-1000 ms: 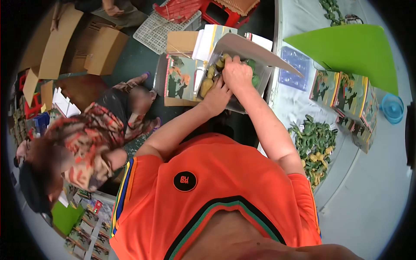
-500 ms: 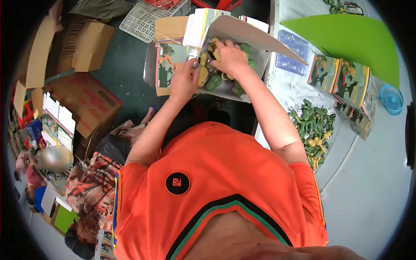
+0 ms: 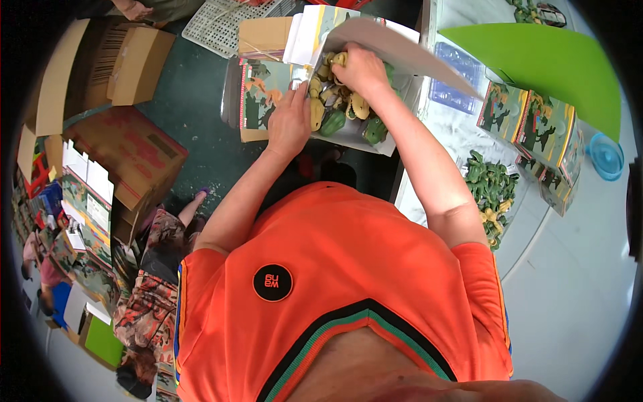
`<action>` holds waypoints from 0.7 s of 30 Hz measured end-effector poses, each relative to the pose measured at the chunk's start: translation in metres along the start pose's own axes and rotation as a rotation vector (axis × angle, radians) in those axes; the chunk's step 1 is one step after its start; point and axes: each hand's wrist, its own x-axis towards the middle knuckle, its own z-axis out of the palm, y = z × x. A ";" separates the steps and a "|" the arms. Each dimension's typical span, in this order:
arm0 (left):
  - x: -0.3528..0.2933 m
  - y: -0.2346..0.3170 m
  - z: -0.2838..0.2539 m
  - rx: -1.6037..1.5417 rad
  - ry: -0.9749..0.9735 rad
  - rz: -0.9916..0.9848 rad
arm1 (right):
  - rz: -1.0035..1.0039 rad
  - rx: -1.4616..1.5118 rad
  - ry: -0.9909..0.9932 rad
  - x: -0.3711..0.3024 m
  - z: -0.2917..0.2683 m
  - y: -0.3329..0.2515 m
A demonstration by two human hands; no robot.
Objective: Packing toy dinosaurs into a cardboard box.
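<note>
An open cardboard box (image 3: 402, 70) with its flap raised stands in front of me, full of yellow and green toy dinosaurs. My left hand (image 3: 289, 124) is at the box's left wall, its fingers bent over the rim. Inside, toward the far left corner, my right hand (image 3: 365, 70) has its fingers curled around a yellow toy dinosaur (image 3: 339, 60), which they partly hide. Nearer to me lie a yellow dinosaur with an open jaw (image 3: 358, 107) and a green one (image 3: 332, 123). Another yellow toy (image 3: 315, 114) lies by my left fingertips.
Right of the box, a white table holds a blue plastic tray (image 3: 455, 77), a pile of green and yellow toys (image 3: 492, 187), printed boxes (image 3: 546, 127), a green panel (image 3: 549, 63) and a blue bowl (image 3: 605, 156). Brown cartons (image 3: 127, 157) and a co-worker (image 3: 151, 301) are at left.
My right hand has moved toward the far left corner of the box, uncovering the open-jawed yellow dinosaur. My left hand stays by the left wall. The co-worker at left has shifted.
</note>
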 end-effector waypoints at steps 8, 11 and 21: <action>-0.007 -0.001 0.002 -0.002 0.051 0.039 | -0.033 -0.055 0.046 -0.008 0.021 -0.015; -0.009 -0.001 0.001 -0.002 0.063 0.037 | -0.054 -0.103 0.048 -0.010 0.019 -0.020; -0.014 -0.002 0.001 0.012 0.116 0.065 | -0.254 -0.462 -0.033 -0.028 0.026 -0.026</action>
